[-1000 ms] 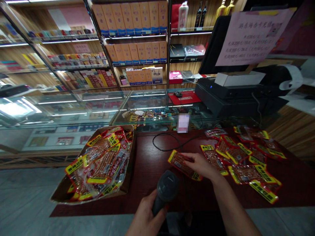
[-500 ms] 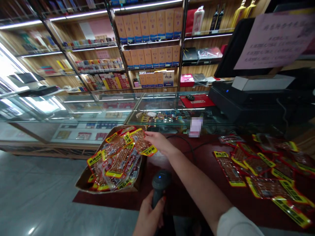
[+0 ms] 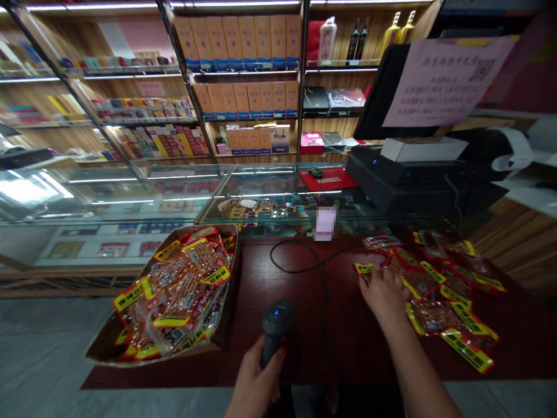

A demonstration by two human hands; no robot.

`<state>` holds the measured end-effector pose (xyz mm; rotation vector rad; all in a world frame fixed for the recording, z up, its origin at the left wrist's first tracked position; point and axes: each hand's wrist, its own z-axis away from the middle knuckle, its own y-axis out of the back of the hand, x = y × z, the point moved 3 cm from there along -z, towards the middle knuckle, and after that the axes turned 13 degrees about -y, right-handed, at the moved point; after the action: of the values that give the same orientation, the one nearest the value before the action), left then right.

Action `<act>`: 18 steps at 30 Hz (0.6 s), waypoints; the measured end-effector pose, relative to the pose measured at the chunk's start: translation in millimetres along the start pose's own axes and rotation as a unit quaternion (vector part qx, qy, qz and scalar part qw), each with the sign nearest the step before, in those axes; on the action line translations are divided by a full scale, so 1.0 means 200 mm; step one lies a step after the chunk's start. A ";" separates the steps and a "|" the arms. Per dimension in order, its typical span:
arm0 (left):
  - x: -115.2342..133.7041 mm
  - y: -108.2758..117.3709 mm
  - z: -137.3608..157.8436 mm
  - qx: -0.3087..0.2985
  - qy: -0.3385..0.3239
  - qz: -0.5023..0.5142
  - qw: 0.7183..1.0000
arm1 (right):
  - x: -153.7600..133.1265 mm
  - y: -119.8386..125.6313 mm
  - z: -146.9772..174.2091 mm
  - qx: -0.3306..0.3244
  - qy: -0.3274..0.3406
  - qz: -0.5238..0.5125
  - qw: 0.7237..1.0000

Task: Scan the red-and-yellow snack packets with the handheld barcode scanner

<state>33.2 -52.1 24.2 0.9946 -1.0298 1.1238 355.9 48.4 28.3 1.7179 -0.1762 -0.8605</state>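
Dark red tabletop lies bare between your two heaps; at your right, the loose packets overlap one another, and your right hand covers the leftmost packet, fingers bent down onto it; whether they have closed on it, I cannot tell; your left hand is wrapped firmly round the handle of the scanner; glossy film could slip from a light pinch; with neighbours so close, a pull on one packet might drag another along, or bring two up together; the black cable loops across the wood between your right hand and the cardboard box, so a low sweep could snag it; the boxed packets look loosely heaped, so a careless drop there could send some over the rim.
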 end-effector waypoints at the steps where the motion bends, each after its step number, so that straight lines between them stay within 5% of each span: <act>1: 0.01 -0.02 -0.01 -0.004 -0.004 -0.001 1.000 | 0.05 -0.01 0.02 0.015 -0.001 0.024 1.000; 5: 0.02 -0.08 -0.01 -0.008 -0.008 0.009 1.000 | 0.10 -0.10 0.14 0.019 0.038 0.075 0.996; 10: 0.02 -0.09 0.00 -0.020 0.003 -0.006 1.000 | 0.05 -0.19 0.22 -0.069 0.118 0.054 0.989; 18: 0.02 -0.04 0.00 -0.016 0.000 -0.016 1.000 | 0.14 -0.08 0.10 -0.127 0.039 -0.069 0.989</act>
<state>42.4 -52.7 27.0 0.9828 -1.0249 1.0781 358.6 23.7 -0.2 1.5326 0.1033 -0.8747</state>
